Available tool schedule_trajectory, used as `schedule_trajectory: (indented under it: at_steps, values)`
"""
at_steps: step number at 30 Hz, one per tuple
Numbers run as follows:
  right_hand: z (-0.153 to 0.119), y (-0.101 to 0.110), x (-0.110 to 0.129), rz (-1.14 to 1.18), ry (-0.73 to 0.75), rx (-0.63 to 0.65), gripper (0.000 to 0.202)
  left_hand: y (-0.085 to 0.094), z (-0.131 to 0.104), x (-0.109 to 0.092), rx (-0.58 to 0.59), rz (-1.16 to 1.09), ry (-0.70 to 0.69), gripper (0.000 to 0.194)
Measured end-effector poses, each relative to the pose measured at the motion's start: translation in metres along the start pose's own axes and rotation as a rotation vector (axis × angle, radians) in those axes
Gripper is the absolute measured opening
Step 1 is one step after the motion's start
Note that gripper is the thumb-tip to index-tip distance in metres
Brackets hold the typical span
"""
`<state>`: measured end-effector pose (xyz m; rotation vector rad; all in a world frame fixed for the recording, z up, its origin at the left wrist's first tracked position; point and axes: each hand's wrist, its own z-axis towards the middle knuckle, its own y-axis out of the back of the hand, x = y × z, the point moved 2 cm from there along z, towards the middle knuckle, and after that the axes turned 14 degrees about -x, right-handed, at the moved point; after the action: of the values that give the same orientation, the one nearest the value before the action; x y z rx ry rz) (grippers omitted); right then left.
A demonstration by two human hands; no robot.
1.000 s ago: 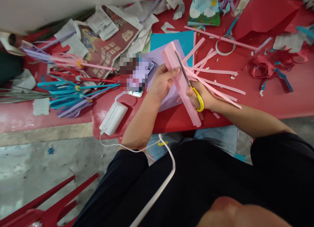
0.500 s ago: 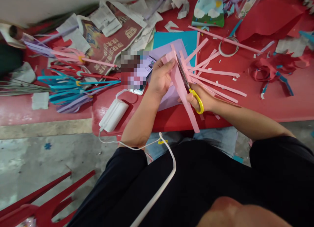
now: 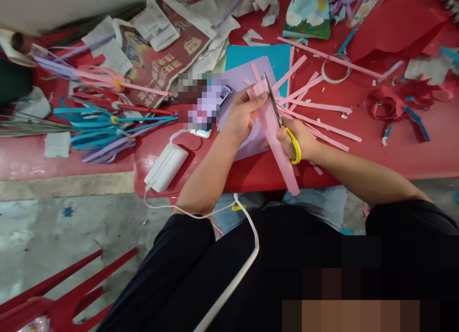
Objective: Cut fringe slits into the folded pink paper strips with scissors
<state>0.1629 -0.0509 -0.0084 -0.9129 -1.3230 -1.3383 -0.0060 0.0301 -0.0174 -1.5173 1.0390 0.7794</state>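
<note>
My left hand (image 3: 244, 113) pinches the upper part of a long pink paper piece (image 3: 278, 145) between thumb and fingers. The paper hangs down past the table's front edge. In my right hand (image 3: 299, 135) are scissors (image 3: 294, 145) with yellow handles, their blades pointing up and away along the paper's right edge. The blades look nearly together. Behind my right hand, several narrow pink paper strips (image 3: 324, 124) fan out over the red table (image 3: 394, 157). Under my hands lie purple paper sheets (image 3: 251, 148) and a blue sheet (image 3: 256, 54).
Left of my forearm are a white power bank (image 3: 167, 165) with a cable and a phone (image 3: 225, 96). Blue paper-strip lanterns (image 3: 95, 126) and newspaper (image 3: 168, 59) lie farther left. A tape roll (image 3: 336, 69) and red paper (image 3: 390, 28) sit to the right.
Both hands, the pink paper and the scissors have shifted slightly right. The narrow strip that stood beside the blades no longer shows there, and the blades now lie along the paper's edge.
</note>
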Motion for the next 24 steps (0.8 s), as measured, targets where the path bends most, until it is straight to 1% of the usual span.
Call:
schedule_trajectory:
  at_steps: [4,8,9,11,13,14,16,17,19,20,21,22,23,24]
  values:
    - [-0.001,-0.002,0.001,-0.032,-0.012,-0.080,0.084,-0.001,-0.001,-0.001,-0.025,0.000,0.004,0.021]
    - [0.002,0.000,0.004,-0.058,0.007,-0.149,0.080,-0.001,-0.002,-0.002,0.032,-0.020,-0.027,0.016]
    - [0.004,0.001,0.005,-0.061,0.011,-0.170,0.077,-0.001,-0.002,-0.002,0.047,-0.002,-0.041,0.018]
    - [0.007,0.003,0.006,-0.074,0.012,-0.198,0.070,-0.002,-0.003,0.000,0.069,0.066,-0.059,0.029]
    - [0.010,0.004,0.007,-0.078,-0.001,-0.198,0.062,-0.001,-0.002,0.001,0.086,0.133,-0.070,0.039]
    - [0.010,0.004,0.007,-0.072,-0.013,-0.190,0.058,0.001,-0.001,-0.002,0.092,0.163,-0.077,0.040]
    - [0.010,0.004,0.007,-0.053,-0.025,-0.182,0.053,0.009,0.003,-0.013,0.075,0.235,-0.127,0.036]
    - [0.010,0.005,0.006,-0.046,-0.021,-0.187,0.052,0.015,0.006,-0.023,0.055,0.283,-0.177,0.030]
    - [0.010,0.006,0.006,-0.040,0.000,-0.214,0.050,0.032,0.011,-0.049,-0.030,0.414,-0.393,0.019]
    - [0.010,0.006,0.006,-0.040,0.012,-0.228,0.049,0.041,0.013,-0.062,-0.089,0.520,-0.494,0.009]
    - [0.010,0.007,0.005,-0.041,0.019,-0.241,0.049,0.051,0.015,-0.074,-0.165,0.636,-0.577,0.010]
    - [0.011,0.007,0.005,-0.041,0.020,-0.249,0.049,0.060,0.017,-0.084,-0.227,0.711,-0.609,0.017]
    - [0.011,0.007,0.004,-0.040,0.018,-0.254,0.050,0.068,0.020,-0.090,-0.257,0.733,-0.588,0.021]
    - [0.012,0.008,0.003,-0.040,0.015,-0.257,0.050,0.075,0.024,-0.092,-0.261,0.731,-0.546,0.023]
